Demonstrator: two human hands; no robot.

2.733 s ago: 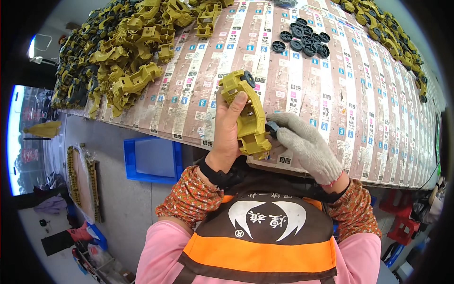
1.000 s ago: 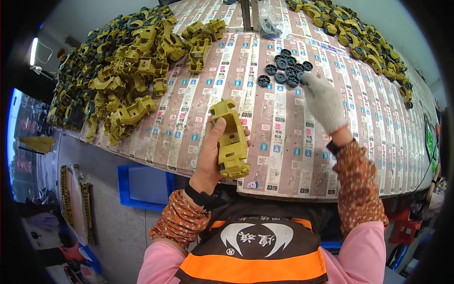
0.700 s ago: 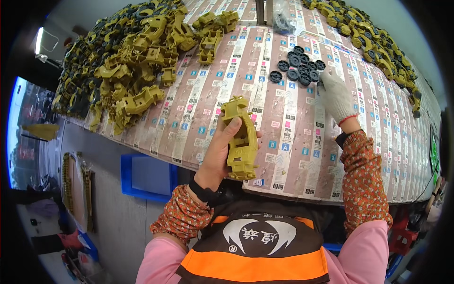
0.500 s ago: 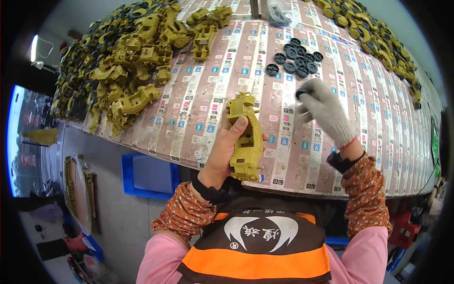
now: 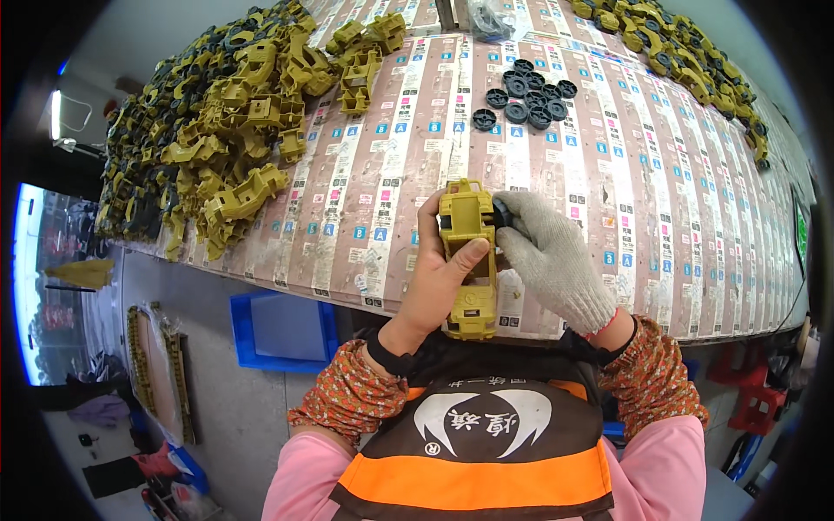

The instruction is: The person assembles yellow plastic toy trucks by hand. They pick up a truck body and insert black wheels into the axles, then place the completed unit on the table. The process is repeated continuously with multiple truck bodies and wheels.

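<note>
A yellow toy vehicle chassis [image 5: 473, 300] is gripped by my bare left hand [image 5: 437, 278], the thumb lying across its middle. My right hand [image 5: 552, 256], in a pale knitted glove, pinches a black toy wheel [image 5: 501, 213] against the right side of the chassis near its far end. The fingertips partly cover that wheel, and I cannot tell whether it is seated. Farther off on the table lies a loose cluster of black wheels [image 5: 540, 110], several of them touching.
Heaped yellow chassis [image 5: 252, 113] cover the table's left side, some with black wheels on them. Another row of wheeled yellow pieces [image 5: 669, 56] lies at the far right. A clear plastic bag [image 5: 491, 22] stands at the back. Below the front edge sits a blue bin [image 5: 282, 330].
My right hand has come left and nearer with the wheel, bringing it against the chassis. The left hand has turned the chassis more upright in view. The whole view has shifted slightly.
</note>
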